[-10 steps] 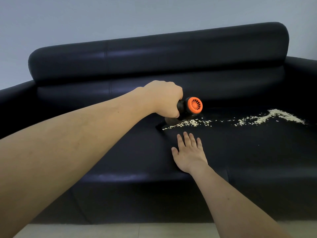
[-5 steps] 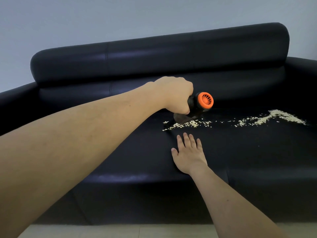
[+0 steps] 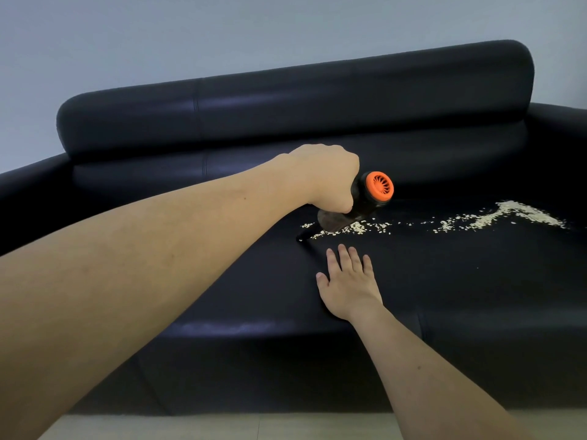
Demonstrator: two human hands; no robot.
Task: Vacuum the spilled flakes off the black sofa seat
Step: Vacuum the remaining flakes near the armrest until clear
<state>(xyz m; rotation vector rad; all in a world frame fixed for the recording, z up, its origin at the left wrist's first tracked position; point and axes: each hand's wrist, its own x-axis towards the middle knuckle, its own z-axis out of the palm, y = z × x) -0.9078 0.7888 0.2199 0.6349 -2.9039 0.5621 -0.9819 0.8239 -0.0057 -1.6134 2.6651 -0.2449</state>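
The left hand (image 3: 327, 179) is closed in a fist around the body of a handheld vacuum (image 3: 359, 204), with the fingers wrapped over the grip so that most of the housing is hidden beneath them. The vacuum is dark, with an orange vented cap (image 3: 379, 187) at its rear end, which points up and to the right. Its dark nozzle (image 3: 306, 234) slants down and to the left and meets the black sofa seat (image 3: 460, 281) at the left end of the spill. The spilled flakes (image 3: 495, 219) lie in a thin, pale, uneven trail across the seat, starting beside the nozzle and running right, where they thicken into a denser patch near the right armrest. A few loose flakes sit apart from the main trail. The right hand (image 3: 349, 284) lies flat and palm-down on the seat, fingers straight and slightly spread, holding nothing; it sits just in front of the nozzle and the trail's left end, without touching the flakes. The sofa backrest (image 3: 286, 106) runs behind the seat against a pale wall (image 3: 222, 33), and a strip of light floor (image 3: 254, 427) shows below the sofa front.
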